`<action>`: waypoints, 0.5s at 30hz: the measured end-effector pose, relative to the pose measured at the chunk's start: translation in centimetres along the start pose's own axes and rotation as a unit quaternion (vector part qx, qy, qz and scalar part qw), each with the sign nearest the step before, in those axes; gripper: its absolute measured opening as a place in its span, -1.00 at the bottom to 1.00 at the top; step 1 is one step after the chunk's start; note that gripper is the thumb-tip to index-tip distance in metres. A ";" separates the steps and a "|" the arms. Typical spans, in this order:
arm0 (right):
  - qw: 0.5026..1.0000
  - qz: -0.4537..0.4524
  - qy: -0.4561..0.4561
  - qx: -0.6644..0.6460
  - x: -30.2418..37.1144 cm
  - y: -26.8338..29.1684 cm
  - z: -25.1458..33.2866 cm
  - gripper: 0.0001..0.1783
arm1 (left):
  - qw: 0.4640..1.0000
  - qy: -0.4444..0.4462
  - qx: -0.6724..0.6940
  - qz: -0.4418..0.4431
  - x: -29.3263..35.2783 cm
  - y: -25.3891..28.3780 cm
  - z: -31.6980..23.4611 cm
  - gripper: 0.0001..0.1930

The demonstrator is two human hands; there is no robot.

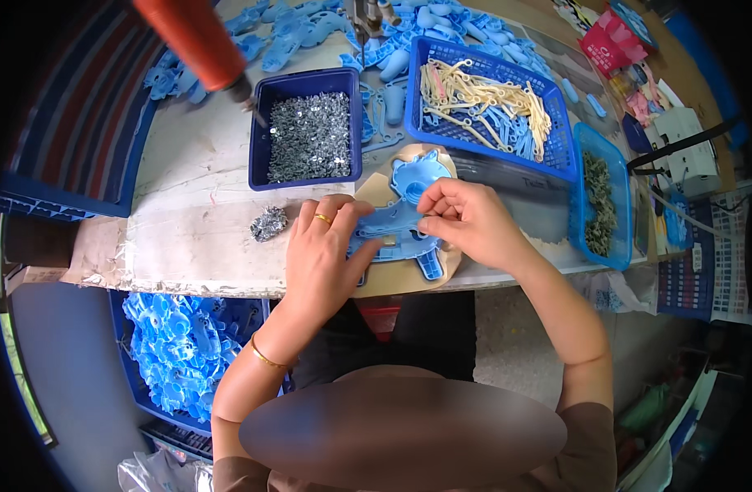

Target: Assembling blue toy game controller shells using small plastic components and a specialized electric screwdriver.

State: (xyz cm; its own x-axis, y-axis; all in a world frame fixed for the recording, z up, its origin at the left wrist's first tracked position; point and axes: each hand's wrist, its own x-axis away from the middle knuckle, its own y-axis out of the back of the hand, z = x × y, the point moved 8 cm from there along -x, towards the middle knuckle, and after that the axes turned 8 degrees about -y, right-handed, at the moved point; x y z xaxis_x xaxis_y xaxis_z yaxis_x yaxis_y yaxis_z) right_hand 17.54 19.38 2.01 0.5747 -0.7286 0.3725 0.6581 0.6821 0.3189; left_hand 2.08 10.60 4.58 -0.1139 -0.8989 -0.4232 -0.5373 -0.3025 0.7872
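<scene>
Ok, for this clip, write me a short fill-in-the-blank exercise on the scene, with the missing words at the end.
1. The gold ring is worn on the person's ____ hand.
2. The right hand is at a plastic part coloured ____.
3. The basket of cream and blue strips stands to the ____ of the dark blue bin.

Missing words: left; blue; right.

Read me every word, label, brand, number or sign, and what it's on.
I won't copy wording out.
Pink package: pale print, too small to read reliably.
Grey surface below the blue basket: dark handwriting, blurred.
Blue crate, far right: pale label, too small to read.
</scene>
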 end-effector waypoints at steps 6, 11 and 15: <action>0.997 0.021 0.011 0.075 -0.3 0.1 1.2 -0.83 | 1.000 0.004 0.004 0.014 -0.3 -0.4 0.0 -0.72; 0.977 0.084 -0.014 0.197 -1.1 -0.5 1.9 -0.83 | 1.000 0.005 -0.002 0.017 -0.6 -0.4 -0.3 -0.80; 0.928 0.001 0.146 0.342 -0.6 -1.2 3.5 -0.84 | 0.999 0.002 -0.038 0.015 -0.6 -0.4 -0.3 -0.86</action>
State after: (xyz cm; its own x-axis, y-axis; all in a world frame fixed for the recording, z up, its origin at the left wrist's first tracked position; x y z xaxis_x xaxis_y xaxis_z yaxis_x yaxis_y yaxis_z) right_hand 14.69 19.22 4.44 0.7488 -0.6449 0.1527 0.2522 0.4903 0.8343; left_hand 2.66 11.11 4.65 -0.1254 -0.9096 -0.3962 -0.4682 -0.2978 0.8319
